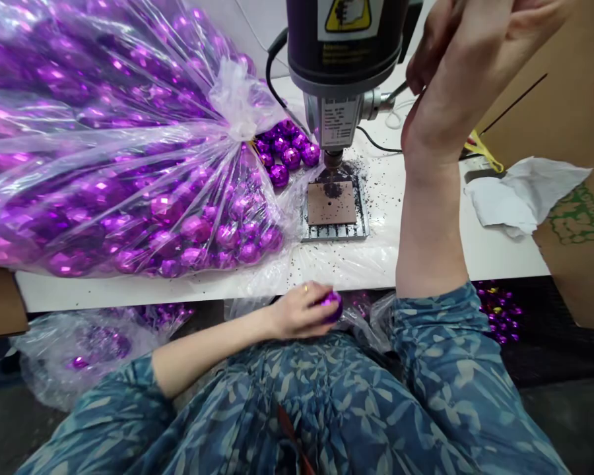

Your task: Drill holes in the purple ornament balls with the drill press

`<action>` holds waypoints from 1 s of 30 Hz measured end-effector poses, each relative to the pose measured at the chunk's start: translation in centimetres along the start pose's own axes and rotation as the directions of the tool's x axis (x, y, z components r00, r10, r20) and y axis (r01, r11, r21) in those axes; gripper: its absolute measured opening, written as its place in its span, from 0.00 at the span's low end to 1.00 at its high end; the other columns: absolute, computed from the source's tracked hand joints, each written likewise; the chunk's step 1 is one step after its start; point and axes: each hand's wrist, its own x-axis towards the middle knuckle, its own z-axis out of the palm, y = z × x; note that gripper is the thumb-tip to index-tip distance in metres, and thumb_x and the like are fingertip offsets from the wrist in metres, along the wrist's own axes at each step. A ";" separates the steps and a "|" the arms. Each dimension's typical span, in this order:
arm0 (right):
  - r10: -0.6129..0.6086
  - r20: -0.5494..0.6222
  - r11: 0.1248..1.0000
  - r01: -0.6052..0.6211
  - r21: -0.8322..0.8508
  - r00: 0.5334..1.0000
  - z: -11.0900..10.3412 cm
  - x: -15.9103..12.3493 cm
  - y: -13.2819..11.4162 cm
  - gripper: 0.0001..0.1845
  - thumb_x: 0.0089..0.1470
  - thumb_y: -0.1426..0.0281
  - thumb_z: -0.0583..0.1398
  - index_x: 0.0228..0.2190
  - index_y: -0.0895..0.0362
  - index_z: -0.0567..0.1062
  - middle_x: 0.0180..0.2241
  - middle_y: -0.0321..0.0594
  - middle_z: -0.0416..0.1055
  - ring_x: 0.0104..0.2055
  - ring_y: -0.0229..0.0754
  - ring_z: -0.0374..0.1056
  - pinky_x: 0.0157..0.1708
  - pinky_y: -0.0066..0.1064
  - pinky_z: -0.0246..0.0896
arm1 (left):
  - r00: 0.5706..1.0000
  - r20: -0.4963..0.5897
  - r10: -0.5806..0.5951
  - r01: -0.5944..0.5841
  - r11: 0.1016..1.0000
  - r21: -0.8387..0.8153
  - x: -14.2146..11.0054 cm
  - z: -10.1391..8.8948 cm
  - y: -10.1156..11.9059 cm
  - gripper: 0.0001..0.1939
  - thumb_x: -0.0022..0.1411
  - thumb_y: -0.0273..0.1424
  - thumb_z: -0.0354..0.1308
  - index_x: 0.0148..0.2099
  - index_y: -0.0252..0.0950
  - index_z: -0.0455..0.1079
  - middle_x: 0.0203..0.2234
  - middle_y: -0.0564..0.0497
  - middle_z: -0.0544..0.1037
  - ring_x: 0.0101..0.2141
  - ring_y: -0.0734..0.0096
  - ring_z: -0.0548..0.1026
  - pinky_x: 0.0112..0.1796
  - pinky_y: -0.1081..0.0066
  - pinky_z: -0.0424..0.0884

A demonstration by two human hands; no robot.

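My left hand (301, 311) is closed around a shiny purple faceted ball (332, 307) at the table's front edge, close to my body. My right hand (458, 72) is raised beside the bench drill press (344, 59), its fingers curled on the feed lever (400, 90); the grip itself is mostly hidden by the hand. Below the chuck (333, 158) lies a brown square plate (331, 204) with a small dark hole, set on a slotted metal base (361, 227). No ball rests on the plate. Dark shavings are scattered around it.
A big clear bag (129, 165) of purple balls fills the left of the white table (129, 290). Loose balls (291, 157) lie by its knot. Crumpled white paper (519, 194) and a cardboard box (574, 264) are at right. More balls (499, 313) sit below the table.
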 end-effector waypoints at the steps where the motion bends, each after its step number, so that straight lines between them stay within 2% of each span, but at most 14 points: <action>1: -0.005 -0.015 1.000 0.005 0.016 1.000 0.0 -0.1 -0.1 0.28 0.64 0.81 0.45 0.13 0.53 0.52 0.09 0.24 0.48 0.11 0.22 0.44 0.17 0.23 0.33 | 0.994 0.102 0.045 -0.049 0.998 0.036 -1.4 0.3 0.8 0.21 0.60 0.30 0.65 0.56 0.42 0.71 0.50 0.40 0.81 0.42 0.57 0.82 0.39 0.60 0.81; 4: -0.077 -0.042 0.992 0.081 0.095 0.996 0.1 -0.2 0.0 0.22 0.62 0.83 0.51 0.20 0.52 0.59 0.10 0.21 0.47 0.11 0.25 0.42 0.16 0.25 0.35 | 0.953 0.302 0.024 -0.075 0.984 0.159 -3.8 1.1 1.7 0.25 0.54 0.25 0.62 0.55 0.44 0.74 0.51 0.40 0.82 0.43 0.52 0.83 0.41 0.60 0.81; 6: -0.137 -0.033 0.984 0.140 0.113 0.990 0.1 -0.3 0.2 0.22 0.60 0.83 0.55 0.20 0.51 0.58 0.11 0.20 0.47 0.11 0.26 0.41 0.15 0.28 0.34 | 0.954 0.299 0.027 -0.078 0.984 0.163 -3.7 1.0 1.1 0.25 0.56 0.27 0.61 0.56 0.46 0.74 0.53 0.42 0.82 0.42 0.55 0.83 0.42 0.62 0.81; 9: -0.135 -0.037 0.986 0.138 0.089 0.990 0.0 -0.4 0.2 0.23 0.60 0.81 0.58 0.20 0.50 0.57 0.11 0.21 0.48 0.11 0.27 0.41 0.15 0.29 0.32 | 0.993 0.087 0.079 -0.090 0.988 0.124 -1.1 -0.4 -1.8 0.19 0.64 0.27 0.57 0.57 0.45 0.73 0.49 0.43 0.83 0.41 0.60 0.82 0.41 0.64 0.81; 11: -0.120 -0.039 0.989 0.123 0.082 0.992 0.0 -0.5 0.1 0.23 0.60 0.81 0.58 0.20 0.50 0.57 0.11 0.21 0.49 0.11 0.27 0.41 0.15 0.30 0.31 | 0.995 -0.099 -0.009 0.027 0.984 0.177 2.0 -2.1 -5.4 0.19 0.67 0.22 0.51 0.55 0.42 0.72 0.43 0.44 0.83 0.42 0.61 0.81 0.41 0.63 0.80; 12: -0.121 -0.038 0.989 0.124 0.080 0.992 0.0 -0.5 0.0 0.23 0.60 0.80 0.58 0.20 0.50 0.57 0.11 0.21 0.49 0.11 0.28 0.41 0.15 0.30 0.31 | 0.981 -0.152 -0.122 0.154 0.964 0.217 3.8 -3.0 -7.6 0.21 0.67 0.19 0.48 0.54 0.41 0.73 0.42 0.45 0.83 0.42 0.62 0.80 0.42 0.62 0.79; 14: -0.127 -0.035 0.989 0.130 0.067 0.991 0.0 -0.6 -0.2 0.23 0.61 0.79 0.58 0.20 0.50 0.57 0.11 0.21 0.50 0.11 0.28 0.41 0.15 0.30 0.31 | 0.896 -0.173 -0.409 0.444 0.824 0.352 7.5 -4.9 -12.2 0.23 0.65 0.16 0.45 0.53 0.39 0.74 0.46 0.42 0.81 0.49 0.57 0.78 0.49 0.55 0.76; 16: -0.122 -0.036 0.992 0.123 0.032 0.992 0.0 -0.7 -0.2 0.23 0.62 0.78 0.57 0.20 0.50 0.55 0.12 0.21 0.49 0.11 0.28 0.41 0.15 0.29 0.34 | 0.766 -0.138 -0.628 0.592 0.605 0.532 10.6 -6.3 -16.1 0.21 0.62 0.17 0.52 0.55 0.34 0.74 0.49 0.35 0.78 0.56 0.45 0.73 0.55 0.47 0.69; 19: -0.103 -0.038 0.994 0.101 -0.043 0.994 -0.1 -0.9 -0.3 0.23 0.64 0.77 0.56 0.20 0.50 0.54 0.12 0.22 0.49 0.12 0.28 0.41 0.15 0.28 0.39 | 0.628 -0.011 -0.778 0.566 0.447 0.693 13.2 -7.4 -19.3 0.20 0.58 0.21 0.60 0.54 0.32 0.74 0.50 0.33 0.77 0.60 0.37 0.68 0.59 0.43 0.61; 21: -0.103 -0.033 0.993 0.101 -0.060 0.994 -0.2 -0.9 -0.3 0.23 0.64 0.74 0.57 0.20 0.51 0.55 0.12 0.22 0.50 0.12 0.29 0.42 0.15 0.28 0.40 | 0.627 0.007 -0.779 0.566 0.462 0.683 13.6 -7.9 -19.3 0.20 0.56 0.22 0.63 0.52 0.35 0.74 0.51 0.36 0.76 0.60 0.37 0.68 0.60 0.43 0.59; 24: -0.115 -0.012 0.993 0.115 -0.020 0.993 -0.3 -1.0 -0.5 0.23 0.59 0.62 0.63 0.20 0.51 0.57 0.13 0.22 0.52 0.12 0.29 0.42 0.15 0.30 0.41 | 0.674 -0.209 -0.708 0.716 0.557 0.421 13.0 -8.6 -17.0 0.21 0.56 0.26 0.67 0.52 0.37 0.72 0.50 0.39 0.76 0.56 0.42 0.72 0.57 0.46 0.66; 26: -0.116 -0.007 0.993 0.116 -0.003 0.993 -0.4 -1.1 -0.5 0.24 0.53 0.55 0.64 0.20 0.51 0.58 0.13 0.23 0.52 0.13 0.29 0.43 0.16 0.31 0.42 | 0.622 -0.340 -0.705 0.759 0.649 0.043 12.0 -8.8 -14.6 0.21 0.58 0.31 0.67 0.54 0.39 0.69 0.46 0.43 0.78 0.48 0.52 0.77 0.51 0.52 0.73; 28: -0.110 -0.008 0.994 0.110 -0.023 0.994 -0.4 -1.1 -0.5 0.25 0.51 0.51 0.63 0.20 0.51 0.57 0.13 0.23 0.52 0.13 0.29 0.44 0.16 0.31 0.43 | 0.545 -0.288 -0.787 0.688 0.616 -0.382 10.9 -8.4 -12.1 0.20 0.62 0.36 0.65 0.55 0.41 0.68 0.43 0.46 0.79 0.42 0.62 0.79 0.45 0.59 0.77; 30: -0.115 -0.020 0.991 0.113 -0.069 0.993 -0.2 -1.1 -0.5 0.27 0.50 0.47 0.62 0.20 0.51 0.56 0.13 0.23 0.50 0.13 0.28 0.43 0.16 0.30 0.42 | 0.500 -0.102 -0.860 0.595 0.427 -0.681 10.0 -7.4 -10.2 0.18 0.65 0.38 0.63 0.55 0.41 0.68 0.44 0.46 0.81 0.41 0.64 0.80 0.43 0.61 0.80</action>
